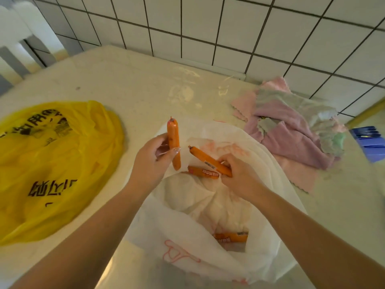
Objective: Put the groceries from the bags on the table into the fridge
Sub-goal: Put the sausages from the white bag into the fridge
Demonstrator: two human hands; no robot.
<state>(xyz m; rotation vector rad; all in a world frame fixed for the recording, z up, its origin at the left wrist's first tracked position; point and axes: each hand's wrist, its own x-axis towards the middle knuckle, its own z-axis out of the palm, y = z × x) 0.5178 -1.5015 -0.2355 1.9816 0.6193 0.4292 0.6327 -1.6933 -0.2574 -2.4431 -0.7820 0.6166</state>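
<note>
Just left of frame centre, one orange sausage (pixel 174 142) stands nearly upright in the left hand (pixel 155 161), whose grip is curled round its middle, thumb across the front. To its right the right hand (pixel 239 176) is closed on two more sausages (pixel 210 163), which lie slanted with their free ends pointing up-left; one carries a printed label. All three are above the mouth of the white bag (pixel 260 236), which sits open on the table (pixel 129 84) in the lower middle of the frame. A fourth packet (pixel 231 236) shows through the plastic deeper in that bag.

These sticks look light and fairly stiff in a smooth, tight casing, so they are likely slippery; a hold round the mid-length, as both hands have now, should keep them from sliding out, and several probably bundle safely in one fist. They do not look fragile, though the crimped ends could catch on thin plastic.

At the left edge lies a flattened yellow bag (pixel 56 170) with dark print; whether it still holds anything cannot be told. At right, a heap of pink and green cloths (pixel 291 130) rests beside the white bag, near the tiled wall (pixel 229 28). A blue object (pixel 368 140) sits at the far right edge. The white bag's loose folds are the main nuisance for reaching the remaining packet. No fridge is in view.
</note>
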